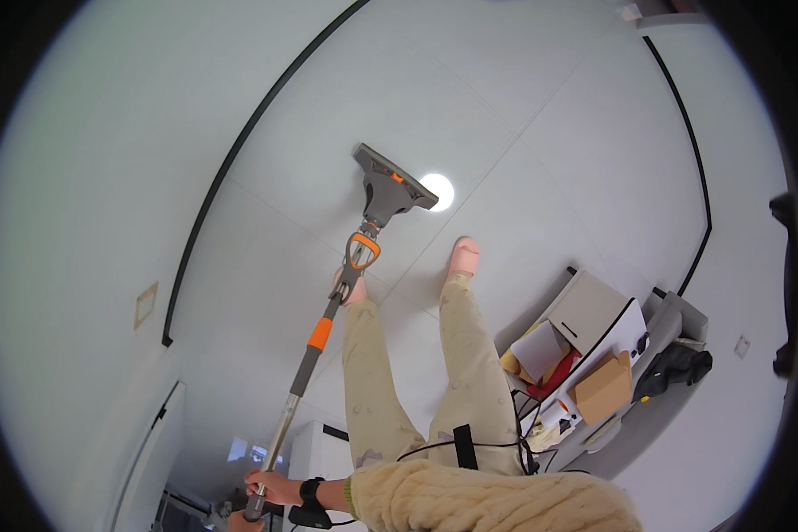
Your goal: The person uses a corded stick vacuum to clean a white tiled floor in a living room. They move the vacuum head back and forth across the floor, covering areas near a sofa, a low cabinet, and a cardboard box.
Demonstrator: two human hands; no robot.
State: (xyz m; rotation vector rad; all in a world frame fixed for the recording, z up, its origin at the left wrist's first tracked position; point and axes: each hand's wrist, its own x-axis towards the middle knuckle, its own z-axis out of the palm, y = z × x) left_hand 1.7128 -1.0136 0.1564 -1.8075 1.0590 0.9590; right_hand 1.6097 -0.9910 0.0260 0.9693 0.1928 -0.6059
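Note:
A sponge mop [389,189] with a grey head, an orange-lined pull handle and a long metal pole lies slantwise across the view. Its wide head is on the pale tiled floor [538,179], beside a bright round reflection. At the lower left, my right hand [274,487], with a black band at its wrist, is wrapped round the pole. Just below it my left hand [245,523] holds the grey end of the pole, partly cut off by the picture's edge. The pole passes over one of my pink slippers [356,291]; the other slipper [465,256] stands to the right.
A white desk [615,326] bearing an open cardboard box [604,389] stands at the right, with a grey sofa [665,399] behind it. Black cables hang by my legs. A wall with black skirting [239,143] runs along the left; a white cabinet [316,459] stands lower down.

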